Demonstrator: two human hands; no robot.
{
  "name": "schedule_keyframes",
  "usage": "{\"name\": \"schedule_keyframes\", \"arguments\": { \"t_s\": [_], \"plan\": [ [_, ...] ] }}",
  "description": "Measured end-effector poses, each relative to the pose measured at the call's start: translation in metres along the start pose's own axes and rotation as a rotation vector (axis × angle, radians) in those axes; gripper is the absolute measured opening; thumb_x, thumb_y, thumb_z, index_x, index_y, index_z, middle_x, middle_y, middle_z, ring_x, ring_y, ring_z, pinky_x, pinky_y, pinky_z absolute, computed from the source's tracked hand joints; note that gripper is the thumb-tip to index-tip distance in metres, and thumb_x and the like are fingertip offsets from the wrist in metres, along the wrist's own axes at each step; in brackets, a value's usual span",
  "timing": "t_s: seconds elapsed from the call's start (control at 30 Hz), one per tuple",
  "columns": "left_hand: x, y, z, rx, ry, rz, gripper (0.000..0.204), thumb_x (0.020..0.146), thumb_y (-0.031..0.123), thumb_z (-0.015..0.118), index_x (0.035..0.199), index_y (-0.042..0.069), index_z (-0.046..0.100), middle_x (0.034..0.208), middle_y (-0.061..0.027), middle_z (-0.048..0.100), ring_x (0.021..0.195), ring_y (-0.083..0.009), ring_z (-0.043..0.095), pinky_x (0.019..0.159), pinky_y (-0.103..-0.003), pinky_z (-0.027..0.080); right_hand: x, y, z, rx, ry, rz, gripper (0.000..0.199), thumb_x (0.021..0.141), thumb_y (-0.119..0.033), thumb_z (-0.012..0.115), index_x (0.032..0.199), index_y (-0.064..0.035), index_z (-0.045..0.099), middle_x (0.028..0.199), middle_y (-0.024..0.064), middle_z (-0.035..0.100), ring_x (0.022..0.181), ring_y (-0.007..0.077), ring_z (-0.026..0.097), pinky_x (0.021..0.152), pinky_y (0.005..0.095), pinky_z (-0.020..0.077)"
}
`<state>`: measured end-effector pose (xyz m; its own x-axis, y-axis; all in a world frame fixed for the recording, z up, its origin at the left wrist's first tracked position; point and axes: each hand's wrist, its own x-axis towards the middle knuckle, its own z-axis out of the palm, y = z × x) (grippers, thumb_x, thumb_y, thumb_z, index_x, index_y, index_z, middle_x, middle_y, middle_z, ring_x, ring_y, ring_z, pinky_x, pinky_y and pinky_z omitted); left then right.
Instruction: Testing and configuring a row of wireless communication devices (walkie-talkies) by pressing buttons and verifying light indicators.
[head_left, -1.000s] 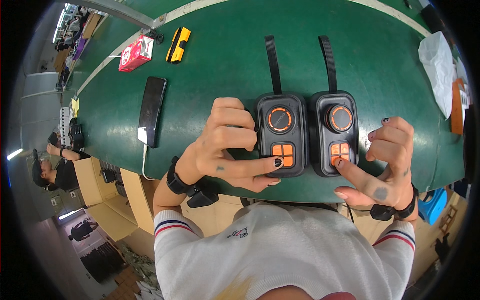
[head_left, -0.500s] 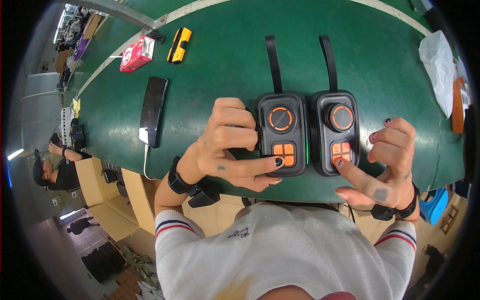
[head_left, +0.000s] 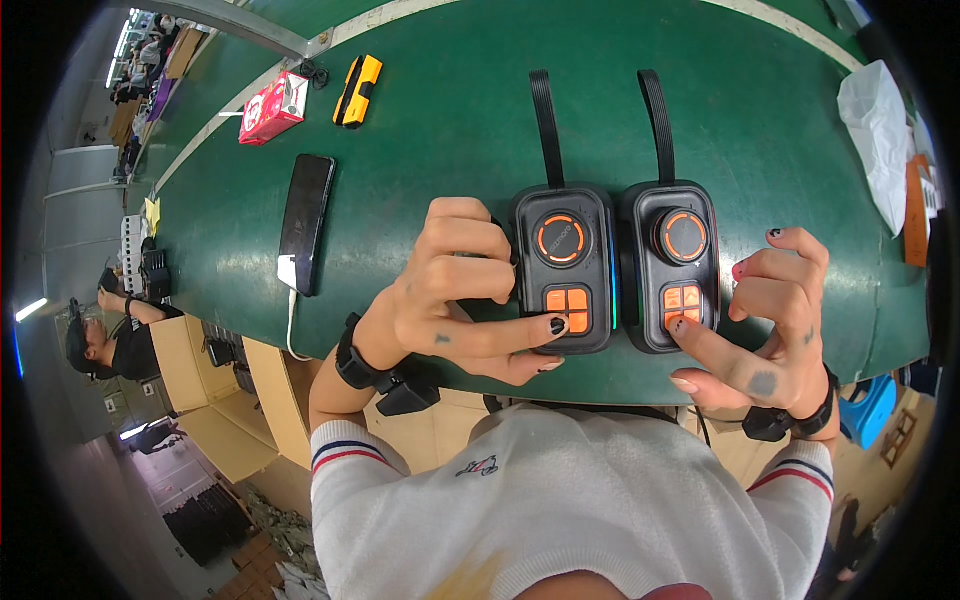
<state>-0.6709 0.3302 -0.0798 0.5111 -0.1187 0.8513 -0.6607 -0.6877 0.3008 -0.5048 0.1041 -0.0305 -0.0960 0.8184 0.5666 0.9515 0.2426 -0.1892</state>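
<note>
Two black handheld devices lie side by side on a green table, each with a round orange-ringed knob, a block of orange buttons and a strap pointing away from me. On the left device (head_left: 563, 278), the index fingertip of my left hand (head_left: 455, 275) rests on the buttons. Its other fingers are loosely bent beside the case, the thumb at the near edge. The index finger of my right hand (head_left: 780, 335) touches the lower-left button of the right device (head_left: 676, 285). Its remaining fingers are spread and half curled. A light strip glows along the left device's right side.
To the left lie a dark phone (head_left: 308, 225) with a white cable, a red-and-white drink carton (head_left: 273, 108) and a yellow-black object (head_left: 358, 92). A clear plastic bag (head_left: 875, 135) is at far right. An open cardboard box (head_left: 235, 400) and another person (head_left: 125, 335) are beyond the left edge.
The light strip on the left device has turned from green to blue with green. My right hand's raised fingers have shifted slightly. Both index fingers have stayed on the buttons.
</note>
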Motion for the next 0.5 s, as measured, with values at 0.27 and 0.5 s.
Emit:
{"name": "schedule_keyframes", "arguments": {
  "t_s": [0.27, 0.5],
  "plan": [
    [0.0012, 0.0017, -0.0014, 0.001, -0.016, -0.012, 0.031, 0.058, 0.026, 0.081, 0.086, 0.018, 0.071, 0.089, -0.0019, 0.043, 0.080, -0.0230, 0.047, 0.063, -0.036, 0.035, 0.0011, -0.0023, -0.0009, 0.013, 0.009, 0.000, 0.029, 0.073, -0.043, 0.069, 0.082, -0.0157, 0.071, 0.082, 0.0042, 0.040, 0.081, 0.0249, 0.048, 0.079, 0.0518, 0.0384],
    [-0.0009, -0.0005, 0.0001, 0.003, 0.002, 0.004, 0.030, 0.059, 0.026, 0.080, 0.086, 0.018, 0.070, 0.090, -0.0029, 0.044, 0.081, -0.0239, 0.047, 0.063, -0.036, 0.035, 0.0019, -0.0037, -0.0025, -0.019, 0.004, -0.005, 0.031, 0.075, -0.044, 0.068, 0.083, -0.0146, 0.072, 0.079, 0.0035, 0.039, 0.079, 0.0239, 0.048, 0.079, 0.0520, 0.0382]
  ]
}}
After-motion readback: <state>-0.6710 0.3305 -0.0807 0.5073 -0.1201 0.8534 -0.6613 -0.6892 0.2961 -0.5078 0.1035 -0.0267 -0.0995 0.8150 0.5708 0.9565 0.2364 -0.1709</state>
